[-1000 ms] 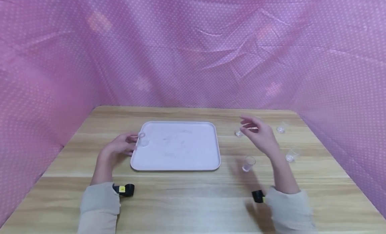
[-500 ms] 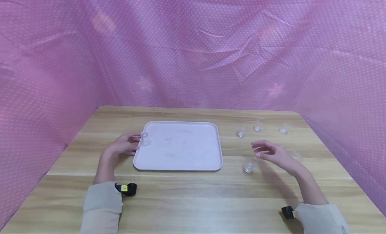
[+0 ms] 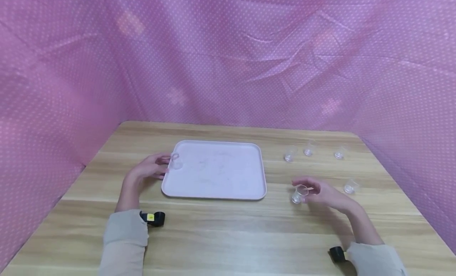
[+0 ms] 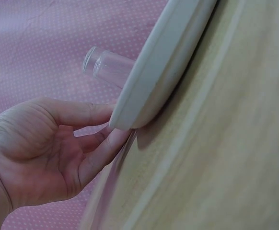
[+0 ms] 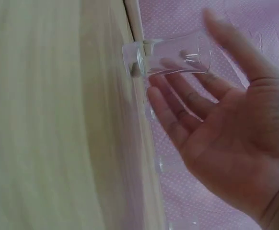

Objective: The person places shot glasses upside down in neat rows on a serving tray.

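Clock positions as in your head view.

Tray (image 3: 217, 181): one, white, rounded corners, lying flat on the wood-grain counter (image 3: 228, 236).

Left hand (image 3: 150, 166): yours, at the tray's 9 o'clock. Thumb and fingertips meet the rim from outside; whether they pinch it, you cannot tell.

Glass A (image 3: 176, 161): clear, upside down on the tray, just inside the rim between 9 and 10 o'clock, beside your left fingertips.

Glass B (image 3: 298, 195): clear, upright on the counter, between 3 and 4 o'clock of the tray, apart from it.

Right hand (image 3: 322, 194): yours, at glass B's 3 o'clock, fingers loosely spread, thumb and fingers to either side of the glass; finger contact unclear.

Four further glasses, clear, upright on the counter, counted from glass B: glass C (image 3: 289, 155), between 11 and 12; glass D (image 3: 308, 150), between 12 and 1; glass E (image 3: 339, 154), between 1 and 2; glass F (image 3: 350, 186), near 3.

Curtain (image 3: 228, 62): pink, white-dotted, behind the counter at 12.
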`<state>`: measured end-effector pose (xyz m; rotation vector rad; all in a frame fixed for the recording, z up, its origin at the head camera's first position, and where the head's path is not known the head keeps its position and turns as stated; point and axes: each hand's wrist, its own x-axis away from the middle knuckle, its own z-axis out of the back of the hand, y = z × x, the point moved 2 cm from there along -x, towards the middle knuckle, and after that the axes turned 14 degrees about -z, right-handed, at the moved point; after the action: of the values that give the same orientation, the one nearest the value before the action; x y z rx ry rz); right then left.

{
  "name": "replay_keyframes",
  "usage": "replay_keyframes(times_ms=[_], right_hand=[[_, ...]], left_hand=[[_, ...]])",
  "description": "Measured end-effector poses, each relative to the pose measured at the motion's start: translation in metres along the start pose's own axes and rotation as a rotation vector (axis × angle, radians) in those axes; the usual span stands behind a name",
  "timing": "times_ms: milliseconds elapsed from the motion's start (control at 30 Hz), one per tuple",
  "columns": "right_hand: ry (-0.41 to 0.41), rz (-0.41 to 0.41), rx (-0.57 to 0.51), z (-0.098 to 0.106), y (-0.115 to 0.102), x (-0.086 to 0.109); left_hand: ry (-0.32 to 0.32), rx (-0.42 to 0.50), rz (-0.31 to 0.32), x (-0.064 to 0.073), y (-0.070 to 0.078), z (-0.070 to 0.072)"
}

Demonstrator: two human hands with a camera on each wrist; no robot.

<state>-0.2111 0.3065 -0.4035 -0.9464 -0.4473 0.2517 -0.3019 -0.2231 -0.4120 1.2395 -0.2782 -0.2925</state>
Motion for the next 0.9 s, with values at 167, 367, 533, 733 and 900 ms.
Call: replay_keyframes(times_ms=[167,367,533,733,900], right_hand=[[-0.021,0.025,0.016,-0.004,0.005,-0.002],[-0.041,0.033,-0.013,-0.007,0.010,-0.004],[-0.023,0.049,-0.020,-0.009,0.015,-0.007],[0.004,0.067,-0.011,-0.011,0.019,-0.009],[0.013,0.108,-0.008,-0.013,0.019,-0.011]], left_hand=[[-0.010,0.020,-0.007,-0.001,-0.001,0.002],[-0.020,0.041,0.005,-0.005,-0.007,0.006],[-0.004,0.033,0.027,-0.008,-0.008,0.008],[0.016,0.020,0.035,-0.005,-0.004,0.006],[0.014,0.044,0.033,-0.003,-0.002,0.004]])
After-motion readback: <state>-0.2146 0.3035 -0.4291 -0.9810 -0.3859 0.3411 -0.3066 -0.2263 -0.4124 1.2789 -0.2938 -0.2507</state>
